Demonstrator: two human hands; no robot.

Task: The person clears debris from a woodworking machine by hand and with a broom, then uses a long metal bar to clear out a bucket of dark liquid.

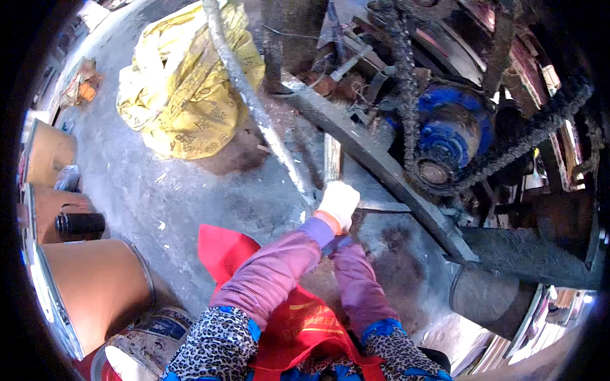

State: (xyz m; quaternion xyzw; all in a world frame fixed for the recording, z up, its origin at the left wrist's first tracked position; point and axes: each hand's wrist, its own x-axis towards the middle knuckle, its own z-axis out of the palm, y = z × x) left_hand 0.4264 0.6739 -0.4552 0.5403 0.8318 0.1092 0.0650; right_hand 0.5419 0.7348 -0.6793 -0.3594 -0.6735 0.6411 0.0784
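Note:
My left hand (340, 202), in a white glove with an orange cuff band, is closed in a fist in the middle of the view. What it grips, if anything, is hidden. Just beyond the glove a pale, narrow bar (332, 157) runs away from me; I cannot tell whether it is in the grip. My right forearm (359, 279) reaches to the same spot, but the left wrist covers its hand. Close to the left of the glove, a whitish pole (254, 108) slants down toward the floor. A red apron (295, 330) hangs below my arms.
A large yellow sack (187, 89) stands at the far left. Brown drums (95, 292), a black cylinder (79, 223) and a white bucket (149, 343) line the left side. On the right are a dark metal beam (375, 162), a blue motor (448, 130) and a grimy belt (527, 136).

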